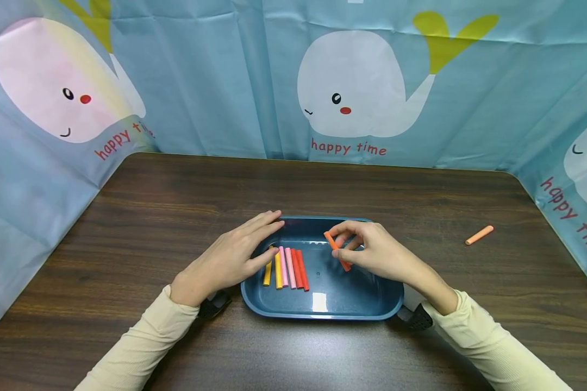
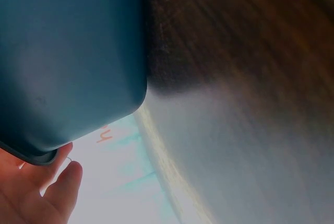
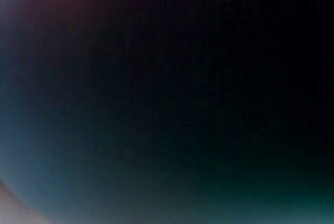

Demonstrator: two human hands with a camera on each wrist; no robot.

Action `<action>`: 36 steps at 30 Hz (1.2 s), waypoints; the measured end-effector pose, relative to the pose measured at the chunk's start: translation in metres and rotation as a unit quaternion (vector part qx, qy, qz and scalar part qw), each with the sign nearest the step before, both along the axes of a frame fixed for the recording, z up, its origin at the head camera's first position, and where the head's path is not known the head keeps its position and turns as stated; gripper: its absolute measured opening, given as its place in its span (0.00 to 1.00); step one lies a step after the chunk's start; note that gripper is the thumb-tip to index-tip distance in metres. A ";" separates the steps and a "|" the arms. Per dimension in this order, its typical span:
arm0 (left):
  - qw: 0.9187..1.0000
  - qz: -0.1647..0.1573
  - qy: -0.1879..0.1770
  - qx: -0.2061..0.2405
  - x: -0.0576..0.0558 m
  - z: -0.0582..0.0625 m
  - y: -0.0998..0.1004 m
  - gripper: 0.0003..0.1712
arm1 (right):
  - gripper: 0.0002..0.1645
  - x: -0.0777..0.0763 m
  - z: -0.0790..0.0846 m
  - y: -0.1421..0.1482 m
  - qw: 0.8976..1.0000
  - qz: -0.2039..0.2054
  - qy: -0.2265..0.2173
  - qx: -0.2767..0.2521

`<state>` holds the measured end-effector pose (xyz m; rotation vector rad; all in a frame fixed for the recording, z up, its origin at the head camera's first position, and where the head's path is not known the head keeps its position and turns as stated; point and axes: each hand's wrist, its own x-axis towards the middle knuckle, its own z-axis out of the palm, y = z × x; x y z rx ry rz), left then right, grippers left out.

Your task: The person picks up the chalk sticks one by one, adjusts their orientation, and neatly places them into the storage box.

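In the head view a blue tray [image 1: 323,315] holds a row of coloured chalk sticks at its left side: yellow chalks [image 1: 278,271], pink chalks [image 1: 291,269] and red chalks [image 1: 300,270]. Between thumb and fingers, my right hand [image 1: 376,252] pinches an orange chalk [image 1: 331,240], tilted over the middle of the tray. My left hand [image 1: 235,252] lies across the tray's left rim with fingers extended, its thumb above the yellow chalks. From the left wrist, the tray's outer wall [image 2: 73,51] and part of the left hand [image 2: 47,187] show. The right wrist view is almost black.
A light orange chalk [image 1: 479,235] lies on the dark wooden table [image 1: 186,190], right of the tray. Blue curtains [image 1: 200,81] printed with whales stand along the table's back and sides.
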<state>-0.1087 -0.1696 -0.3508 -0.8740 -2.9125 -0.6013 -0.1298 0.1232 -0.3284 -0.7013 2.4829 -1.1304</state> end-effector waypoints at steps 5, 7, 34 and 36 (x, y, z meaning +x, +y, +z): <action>1.000 0.003 -0.002 0.000 0.000 0.000 -0.001 0.34 | 0.20 0.002 -0.004 -0.007 1.000 0.011 -0.019 0.008; 1.000 0.003 -0.004 0.000 0.000 0.000 -0.001 0.34 | 0.20 0.002 -0.006 -0.009 0.999 0.015 -0.030 0.008; 1.000 -0.005 0.001 0.002 0.000 -0.001 -0.002 0.34 | 0.23 0.006 -0.028 -0.034 0.994 0.002 -0.112 0.004; 1.000 -0.004 -0.001 0.002 0.000 -0.001 -0.002 0.34 | 0.24 0.006 -0.028 -0.034 0.993 0.003 -0.116 -0.003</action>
